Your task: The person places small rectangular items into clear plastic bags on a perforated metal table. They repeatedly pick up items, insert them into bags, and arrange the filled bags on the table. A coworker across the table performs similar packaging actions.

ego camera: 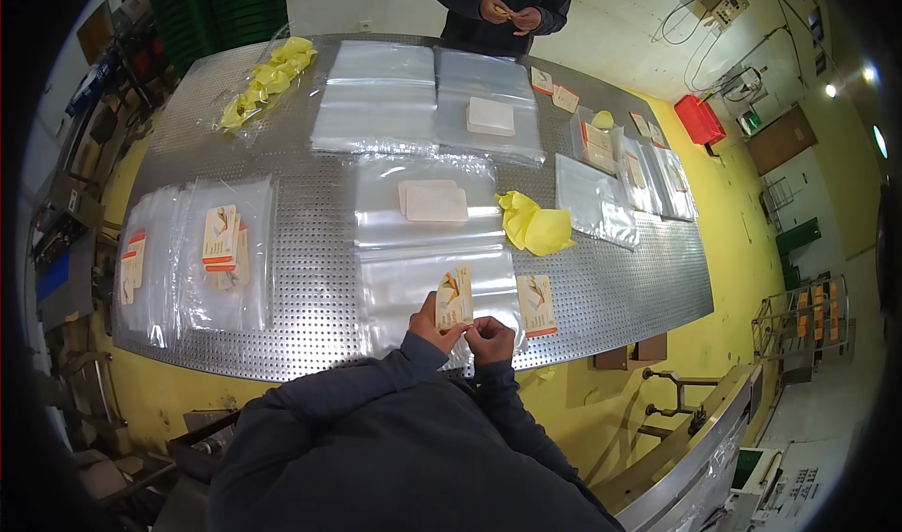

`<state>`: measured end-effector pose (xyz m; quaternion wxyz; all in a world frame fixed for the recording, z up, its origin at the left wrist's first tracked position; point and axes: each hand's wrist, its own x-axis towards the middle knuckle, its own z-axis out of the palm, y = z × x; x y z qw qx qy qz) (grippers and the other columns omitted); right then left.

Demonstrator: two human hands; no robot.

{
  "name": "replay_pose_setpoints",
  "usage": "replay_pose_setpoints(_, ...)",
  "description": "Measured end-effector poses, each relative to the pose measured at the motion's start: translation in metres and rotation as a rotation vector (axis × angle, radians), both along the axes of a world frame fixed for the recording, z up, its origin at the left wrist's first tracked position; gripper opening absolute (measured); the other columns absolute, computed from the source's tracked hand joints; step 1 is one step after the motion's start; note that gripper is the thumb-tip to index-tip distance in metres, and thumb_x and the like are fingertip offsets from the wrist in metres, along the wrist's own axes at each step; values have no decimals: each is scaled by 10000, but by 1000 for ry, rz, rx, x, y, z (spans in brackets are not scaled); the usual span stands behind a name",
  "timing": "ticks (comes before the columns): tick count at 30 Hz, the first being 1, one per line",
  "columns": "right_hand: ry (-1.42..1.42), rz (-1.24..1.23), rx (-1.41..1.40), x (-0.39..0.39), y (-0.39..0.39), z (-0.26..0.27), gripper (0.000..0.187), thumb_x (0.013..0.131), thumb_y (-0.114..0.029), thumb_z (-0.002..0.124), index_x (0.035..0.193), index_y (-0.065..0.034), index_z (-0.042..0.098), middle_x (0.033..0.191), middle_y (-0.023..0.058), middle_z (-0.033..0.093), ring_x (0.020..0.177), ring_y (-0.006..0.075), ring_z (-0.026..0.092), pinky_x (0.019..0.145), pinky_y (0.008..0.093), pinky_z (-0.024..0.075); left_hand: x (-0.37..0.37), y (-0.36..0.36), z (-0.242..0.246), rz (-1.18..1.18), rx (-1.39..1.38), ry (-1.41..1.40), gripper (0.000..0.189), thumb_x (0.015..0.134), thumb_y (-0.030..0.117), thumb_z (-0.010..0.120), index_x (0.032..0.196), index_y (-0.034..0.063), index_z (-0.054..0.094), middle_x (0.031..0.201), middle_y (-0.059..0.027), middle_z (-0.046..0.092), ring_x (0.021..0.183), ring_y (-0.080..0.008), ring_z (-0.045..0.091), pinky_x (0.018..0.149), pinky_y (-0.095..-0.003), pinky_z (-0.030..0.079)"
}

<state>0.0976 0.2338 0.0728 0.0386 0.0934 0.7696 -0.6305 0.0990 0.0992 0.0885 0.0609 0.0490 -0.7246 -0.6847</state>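
My left hand holds a printed label card upright over a stack of clear plastic bags at the table's near edge. The fingers of my right hand pinch at the card's lower right corner, close to my left thumb. Just right of the bags lies a similar printed card with a red strip. Farther up the same bags rest blank-side-up cards. Crumpled yellow paper sits beside them.
Left on the perforated metal table lie bag stacks topped with printed cards. Across it, another person's hands hold something small. A clear plastic box with cards stands at right. A metal frame is at lower right.
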Motion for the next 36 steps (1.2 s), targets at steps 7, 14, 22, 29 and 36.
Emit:
replay_pose_setpoints(7,-54,22,-27,-3,0,-4,74,731,-44,626,716,20,592,602,18,571,472,44,470,426,195,340,-1,-1,3,-23,22,-90,635,679,61,716,1196,56,346,904,-214,624,819,-288,649,674,-338,511)
replay_pose_setpoints(14,-154,14,-267,-3,6,-1,73,753,-35,608,741,36,599,608,42,570,465,66,471,429,206,350,-10,-6,1,61,14,150,581,677,118,732,1191,115,461,1325,-270,331,1167,-348,434,881,-377,425)
replay_pose_setpoints(22,-38,106,-268,-5,4,-2,47,775,-23,571,783,23,566,651,60,571,511,100,497,492,225,403,-12,-15,-2,-72,-426,291,111,694,149,692,773,108,627,1285,-159,422,1203,-353,376,963,-427,312)
replay_pose_setpoints(29,72,-417,-544,-23,48,-35,133,803,-172,444,702,-86,449,715,15,485,635,132,473,614,283,433,-23,-51,-45,106,367,-210,60,853,118,570,892,79,549,743,-28,539,641,-94,504,584,-239,431)
replay_pose_setpoints(36,669,-1009,91,-140,126,24,189,805,-127,509,844,30,607,828,145,635,691,221,573,669,327,467,-13,-96,-24,329,500,-207,139,893,172,556,919,41,518,788,-77,572,530,-121,539,496,-245,418)
